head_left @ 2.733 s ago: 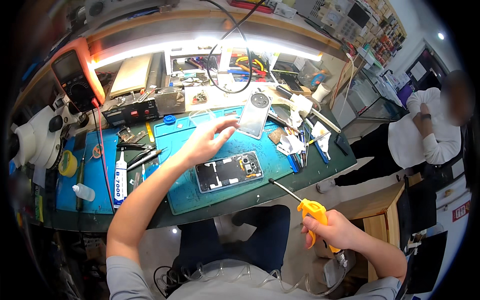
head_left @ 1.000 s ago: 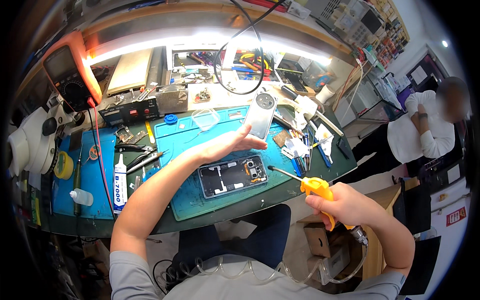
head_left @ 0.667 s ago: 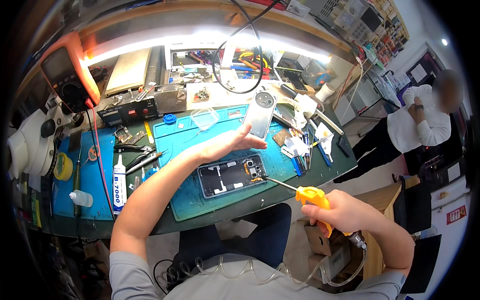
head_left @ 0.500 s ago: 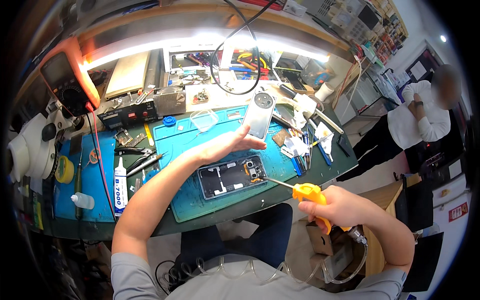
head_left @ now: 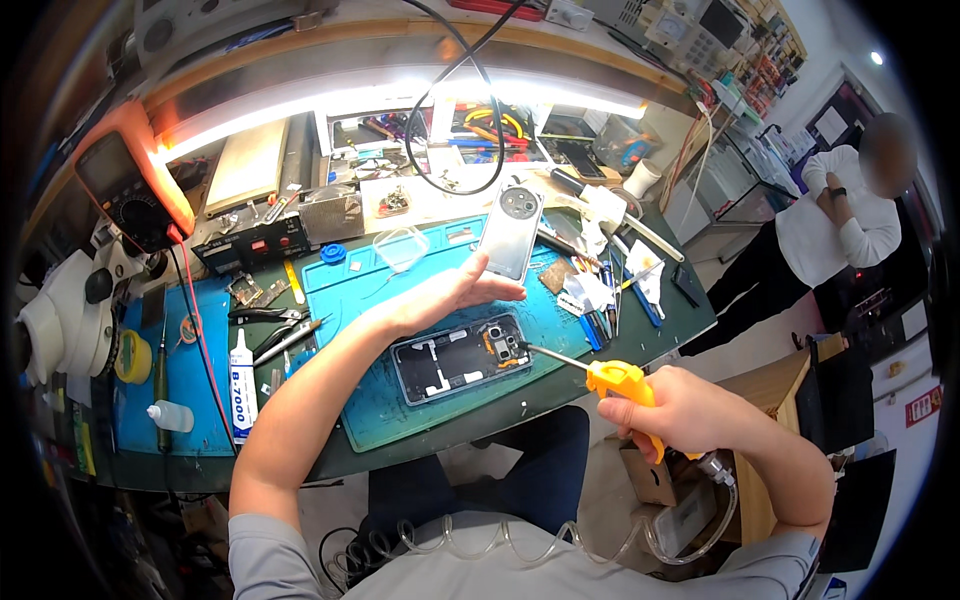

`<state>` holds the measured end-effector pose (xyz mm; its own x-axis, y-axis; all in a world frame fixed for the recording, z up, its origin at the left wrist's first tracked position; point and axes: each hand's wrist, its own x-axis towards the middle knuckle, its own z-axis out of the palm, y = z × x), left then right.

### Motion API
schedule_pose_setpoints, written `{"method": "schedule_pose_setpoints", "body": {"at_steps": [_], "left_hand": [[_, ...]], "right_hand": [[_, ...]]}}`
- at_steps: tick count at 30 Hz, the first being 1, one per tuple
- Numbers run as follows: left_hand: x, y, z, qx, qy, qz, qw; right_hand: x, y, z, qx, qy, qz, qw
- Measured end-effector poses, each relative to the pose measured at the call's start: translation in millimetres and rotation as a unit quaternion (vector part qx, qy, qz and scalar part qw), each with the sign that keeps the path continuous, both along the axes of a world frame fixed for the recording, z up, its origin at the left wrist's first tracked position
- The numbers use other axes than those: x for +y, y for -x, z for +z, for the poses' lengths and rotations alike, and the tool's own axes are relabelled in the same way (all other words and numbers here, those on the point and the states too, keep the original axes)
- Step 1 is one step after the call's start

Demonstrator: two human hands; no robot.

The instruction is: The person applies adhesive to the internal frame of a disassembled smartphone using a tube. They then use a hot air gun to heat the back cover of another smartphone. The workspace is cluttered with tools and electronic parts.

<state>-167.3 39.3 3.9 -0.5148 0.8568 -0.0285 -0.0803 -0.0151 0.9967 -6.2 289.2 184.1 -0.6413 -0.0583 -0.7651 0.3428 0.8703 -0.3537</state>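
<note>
Our right hand (head_left: pixel 680 410) has its grip closed around the yellow air gun (head_left: pixel 618 380), the nozzle's (head_left: pixel 555 356) tip just beside the phone's (head_left: pixel 462 365) camera end. The phone lies, insides bare, on the blue mat (head_left: pixel 375 415) on our table (head_left: pixel 565 386). Our left hand (head_left: pixel 462 289), its grip open, is between phone and cover (head_left: pixel 512 235).

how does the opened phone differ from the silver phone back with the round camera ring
The opened phone looks dark with white and orange patches; the silver phone back is pale and mostly plain. The opened phone lies roughly side to side; the silver phone back runs roughly front to back. Both are rectangular with rounded corners.
</note>
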Motion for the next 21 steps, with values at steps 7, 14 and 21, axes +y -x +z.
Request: {"method": "schedule_pose_setpoints", "body": {"at_steps": [7,14,21], "left_hand": [[3.1,3.9,-6.0,0.001,-0.002,0.003,1.000],[2.6,3.6,-5.6,-0.006,-0.008,0.003,1.000],[2.4,-0.4,-1.5,0.005,-0.012,0.016,1.000]], "right_hand": [[5.2,-1.6,-7.4,0.024,0.039,-0.007,0.999],[7.1,3.0,-10.9,0.009,0.000,0.013,1.000],[3.9,3.1,-5.9,0.001,-0.017,0.031,0.999]]}}
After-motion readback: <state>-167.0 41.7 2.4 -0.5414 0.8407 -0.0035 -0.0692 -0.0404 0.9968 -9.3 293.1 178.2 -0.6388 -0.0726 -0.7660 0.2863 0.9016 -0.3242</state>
